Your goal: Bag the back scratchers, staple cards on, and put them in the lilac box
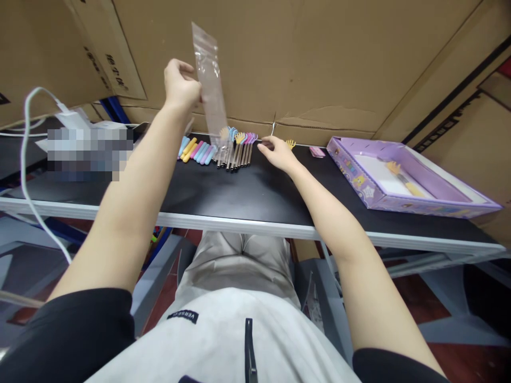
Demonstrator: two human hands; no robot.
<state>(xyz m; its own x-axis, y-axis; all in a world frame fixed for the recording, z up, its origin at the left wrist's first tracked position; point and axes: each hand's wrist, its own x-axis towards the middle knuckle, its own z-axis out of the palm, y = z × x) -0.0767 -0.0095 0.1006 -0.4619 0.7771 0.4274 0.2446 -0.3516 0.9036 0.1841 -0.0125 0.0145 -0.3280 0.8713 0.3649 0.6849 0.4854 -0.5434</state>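
Note:
My left hand (180, 85) is raised above the black table (239, 191) and pinches a long clear plastic bag (209, 80), which hangs upright against the cardboard wall. Beneath the bag lies a row of small tools with metal stems and coloured hand-shaped ends (236, 150); beside them are several pastel handles (195, 150). My right hand (277, 151) rests on the table at the right end of that row, its fingertips closed at a purple-ended tool (252, 141). What they grip is too small to name. A yellow hand-shaped piece (291, 143) lies just beyond it.
An open purple box (399, 178) with a white insert stands at the right. A small pink piece (317, 151) lies near it. White cables (30, 159) and a charger sit at the left. Cardboard sheets (319, 58) wall off the back.

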